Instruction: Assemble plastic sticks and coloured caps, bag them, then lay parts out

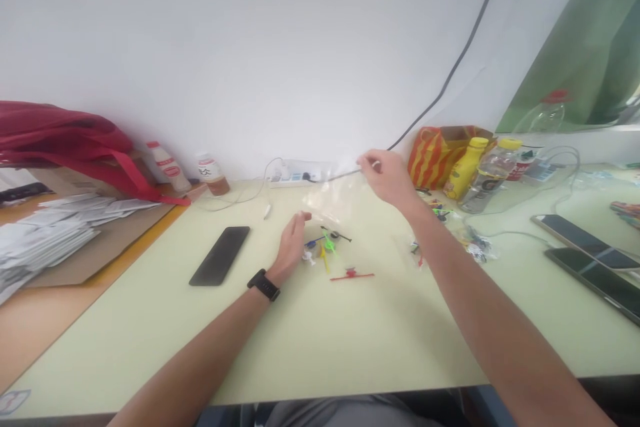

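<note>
Head view: a clear plastic bag (327, 203) hangs from the right hand (384, 175), its top pinched between thumb and fingers. Just in front of it, small coloured plastic pieces (329, 243) lie on the table (320, 340), a red one (352, 274) nearest the person. Beside them rests the left hand (291, 240), empty, fingers close together; a black phone (220, 256) lies farther left.

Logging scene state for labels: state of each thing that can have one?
Right hand: pinching clear bag
Left hand: fingers extended, beside plastic pieces
Clear bag: held up; open or sealed, can't tell
Plastic pieces: loose on table
Black phone, left: flat, screen dark
Two phones, right: flat, screens dark
Yellow bottle: capped
Watch: strapped on left wrist
</note>
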A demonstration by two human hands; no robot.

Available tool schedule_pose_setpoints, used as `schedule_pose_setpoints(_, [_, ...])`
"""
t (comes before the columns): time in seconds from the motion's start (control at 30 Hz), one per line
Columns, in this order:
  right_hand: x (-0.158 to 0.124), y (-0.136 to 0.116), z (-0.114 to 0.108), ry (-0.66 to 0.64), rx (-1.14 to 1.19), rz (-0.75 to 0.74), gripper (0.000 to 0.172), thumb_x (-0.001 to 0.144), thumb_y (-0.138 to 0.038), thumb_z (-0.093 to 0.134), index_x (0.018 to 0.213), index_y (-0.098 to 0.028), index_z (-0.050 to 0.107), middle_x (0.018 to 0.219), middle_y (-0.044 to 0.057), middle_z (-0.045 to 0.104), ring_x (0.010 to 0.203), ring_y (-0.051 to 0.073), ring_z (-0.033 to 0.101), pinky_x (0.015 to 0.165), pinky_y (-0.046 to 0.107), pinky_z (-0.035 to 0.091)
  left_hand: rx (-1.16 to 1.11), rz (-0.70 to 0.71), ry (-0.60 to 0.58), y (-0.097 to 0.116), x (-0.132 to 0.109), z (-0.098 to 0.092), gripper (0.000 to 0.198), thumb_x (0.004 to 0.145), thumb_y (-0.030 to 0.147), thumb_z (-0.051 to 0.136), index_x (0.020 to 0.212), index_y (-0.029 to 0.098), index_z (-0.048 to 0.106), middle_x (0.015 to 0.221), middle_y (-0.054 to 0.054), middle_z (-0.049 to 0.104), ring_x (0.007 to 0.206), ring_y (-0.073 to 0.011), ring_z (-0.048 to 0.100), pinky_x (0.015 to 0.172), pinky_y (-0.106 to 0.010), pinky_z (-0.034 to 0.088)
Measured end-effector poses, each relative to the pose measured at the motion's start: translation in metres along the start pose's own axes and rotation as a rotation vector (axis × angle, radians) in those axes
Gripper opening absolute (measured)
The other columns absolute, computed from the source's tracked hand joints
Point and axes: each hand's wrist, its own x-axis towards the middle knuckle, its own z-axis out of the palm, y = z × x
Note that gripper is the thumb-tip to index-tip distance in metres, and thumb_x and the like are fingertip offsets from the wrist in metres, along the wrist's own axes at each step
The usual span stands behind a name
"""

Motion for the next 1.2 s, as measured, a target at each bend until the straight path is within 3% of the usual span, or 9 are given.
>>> schedule_pose_setpoints(0.1, [-0.006,0.047,0.015,-0.166,0.144,0.455,0.023,0.089,-0.014,0.058,0.11,-0.017,0.067,0.084,0.005,0.072,0.061,0.014,0.062,0.063,0.027,0.049,0.061,0.063,-0.017,0.004,-0.004,0.0,0.046,0.104,0.059,0.044,0.111,0.022,0.069,0.123,-0.009,0.071,0.12,-0.0291,0.061,0.105,-0.044,0.046])
schedule_pose_setpoints(0.3, [-0.024,0.093,0.039,-0.208,0.073,0.545,0.037,0.096,-0.027,0.054,0.129,-0.012,0.064,0.124,0.02,0.07,0.096,0.024,0.073,0.087,0.039,0.058,0.232,0.126,0.04,0.007,-0.001,-0.002,0.039,0.104,0.052,0.046,0.114,0.022,0.069,0.123,-0.011,0.069,0.118,-0.0296,0.059,0.096,-0.043,0.048])
schedule_pose_setpoints(0.43, [-0.025,0.082,0.047,-0.26,-0.007,0.448,0.034,0.093,-0.029,0.061,0.12,-0.01,0.07,0.132,0.023,0.066,0.117,0.032,0.065,0.107,0.049,0.046,0.528,0.146,0.037,0.021,0.011,-0.024,0.036,0.098,0.051,0.052,0.108,0.021,0.069,0.105,-0.01,0.069,0.108,-0.0285,0.061,0.096,-0.042,0.045])
schedule_pose_setpoints(0.57, [-0.029,0.049,0.065,-0.478,0.067,0.241,0.014,0.092,-0.024,0.065,0.097,-0.018,0.076,0.108,0.009,0.076,0.098,0.022,0.07,0.093,0.033,0.052,0.68,-0.037,-0.354,0.046,0.017,-0.054,0.05,0.089,0.069,0.057,0.104,0.023,0.068,0.08,-0.003,0.07,0.073,-0.0237,0.065,0.065,-0.032,0.045])
schedule_pose_setpoints(0.63, [-0.034,0.03,0.08,-0.599,0.121,0.133,0.012,0.09,-0.024,0.07,0.098,-0.021,0.077,0.106,0.006,0.077,0.094,0.018,0.07,0.084,0.027,0.053,0.735,-0.136,-0.495,0.055,0.014,-0.061,0.06,0.076,0.074,0.069,0.111,0.024,0.068,0.074,-0.001,0.072,0.069,-0.0245,0.067,0.06,-0.031,0.042])
schedule_pose_setpoints(0.77, [-0.041,0.001,0.105,-0.904,0.113,-0.128,0.023,0.087,-0.025,0.072,0.11,-0.022,0.076,0.116,0.007,0.074,0.102,0.021,0.068,0.081,0.027,0.05,0.656,-0.142,-0.578,0.055,0.007,-0.058,0.067,0.063,0.067,0.082,0.115,0.026,0.07,0.077,-0.001,0.074,0.067,-0.0232,0.069,0.056,-0.029,0.043])
schedule_pose_setpoints(0.93, [-0.037,-0.001,0.103,-1.046,-0.037,0.003,0.012,0.084,-0.022,0.072,0.095,-0.019,0.076,0.096,0.006,0.075,0.08,0.018,0.066,0.064,0.025,0.046,0.433,-0.145,-0.544,0.038,0.015,-0.059,0.066,0.065,0.045,0.086,0.124,0.024,0.065,0.087,-0.002,0.075,0.071,-0.0214,0.072,0.058,-0.027,0.051])
schedule_pose_setpoints(1.1, [-0.028,0.01,0.081,-1.128,-0.065,0.09,0.013,0.075,-0.029,0.082,0.081,-0.019,0.077,0.083,0.005,0.076,0.067,0.018,0.066,0.056,0.026,0.043,0.233,-0.079,-0.248,0.02,0.028,-0.063,0.058,0.074,0.05,0.082,0.121,0.022,0.064,0.082,-0.003,0.074,0.07,-0.0216,0.072,0.061,-0.029,0.055])
schedule_pose_setpoints(1.2, [-0.027,0.009,0.084,-0.963,0.025,0.035,0.015,0.082,-0.031,0.078,0.092,-0.019,0.076,0.092,0.005,0.075,0.076,0.017,0.067,0.064,0.026,0.047,0.19,-0.067,-0.159,0.01,0.034,-0.061,0.049,0.078,0.052,0.079,0.115,0.021,0.067,0.084,-0.005,0.074,0.074,-0.023,0.074,0.066,-0.032,0.058])
